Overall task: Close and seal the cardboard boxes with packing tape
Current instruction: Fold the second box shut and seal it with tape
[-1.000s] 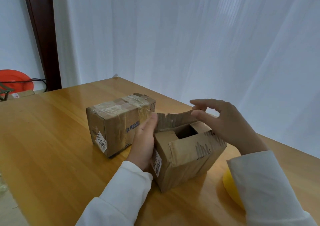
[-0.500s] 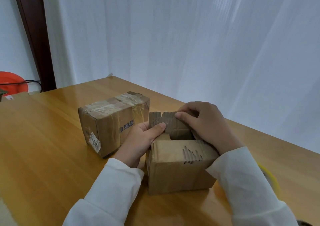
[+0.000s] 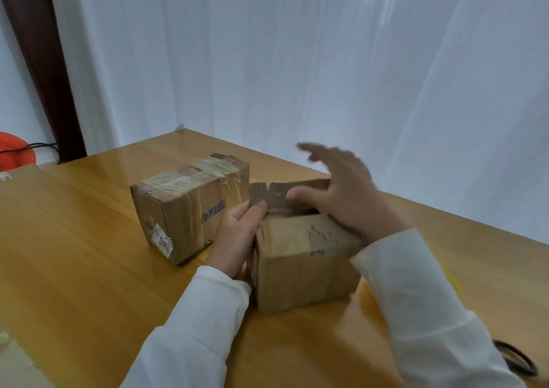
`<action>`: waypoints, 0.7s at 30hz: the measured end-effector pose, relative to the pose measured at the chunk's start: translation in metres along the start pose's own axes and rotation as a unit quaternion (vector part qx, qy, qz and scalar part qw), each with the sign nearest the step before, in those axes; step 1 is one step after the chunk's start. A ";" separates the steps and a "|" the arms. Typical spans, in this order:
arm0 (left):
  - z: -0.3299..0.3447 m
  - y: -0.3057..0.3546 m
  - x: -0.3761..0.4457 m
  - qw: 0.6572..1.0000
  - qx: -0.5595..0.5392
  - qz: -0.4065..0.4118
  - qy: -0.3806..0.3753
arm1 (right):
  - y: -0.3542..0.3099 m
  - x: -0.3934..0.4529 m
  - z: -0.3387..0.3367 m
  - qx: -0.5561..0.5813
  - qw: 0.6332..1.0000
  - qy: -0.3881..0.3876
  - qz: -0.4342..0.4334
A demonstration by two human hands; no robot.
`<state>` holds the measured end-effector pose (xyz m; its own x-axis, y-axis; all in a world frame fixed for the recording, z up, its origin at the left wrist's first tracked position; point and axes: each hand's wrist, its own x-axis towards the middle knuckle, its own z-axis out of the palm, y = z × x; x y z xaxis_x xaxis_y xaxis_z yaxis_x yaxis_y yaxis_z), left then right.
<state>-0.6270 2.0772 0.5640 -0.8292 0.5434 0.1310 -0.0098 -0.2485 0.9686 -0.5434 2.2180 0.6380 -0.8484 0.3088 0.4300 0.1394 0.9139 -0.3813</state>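
Observation:
A worn cardboard box [image 3: 300, 266] stands on the wooden table [image 3: 74, 269] in front of me, its far flap [image 3: 273, 194] still upright. My left hand [image 3: 237, 233] rests against the box's left side, thumb touching the base of that flap. My right hand [image 3: 347, 191] is blurred, hovering over the box top with fingers spread and straight, holding nothing. To the left stands a second cardboard box [image 3: 190, 206], closed and wrapped in clear tape.
A yellow object [image 3: 368, 298] lies partly hidden behind my right sleeve. A dark ring [image 3: 517, 361] sits at the lower right table edge. A white curtain [image 3: 297, 61] hangs behind the table. An orange object [image 3: 15, 153] is at far left.
My right hand has let go of the far flap and lifted, opening its fingers. The near flap now lies flat on the box. My left hand has stayed at the box's left side.

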 end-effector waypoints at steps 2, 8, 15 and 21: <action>-0.001 0.001 -0.001 0.997 -0.015 -0.003 0.075 | 0.008 -0.012 -0.033 0.096 0.990 0.078 0.065; 0.001 -0.011 -0.002 0.974 0.067 0.107 0.189 | 0.069 -0.080 -0.072 -0.089 0.946 -0.202 0.237; 0.039 -0.007 -0.040 0.781 0.224 0.543 0.212 | 0.094 -0.152 -0.019 -0.052 0.966 -0.166 0.192; 0.104 -0.038 -0.075 0.946 0.230 0.157 -0.165 | 0.068 -0.174 -0.049 0.338 0.901 0.123 0.240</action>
<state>-0.5063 2.1293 0.5395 -0.5296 0.7409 0.4130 0.5160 -0.1051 0.8501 -0.3614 2.2397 0.5772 -0.6223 0.7516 0.2188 0.0466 0.3146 -0.9481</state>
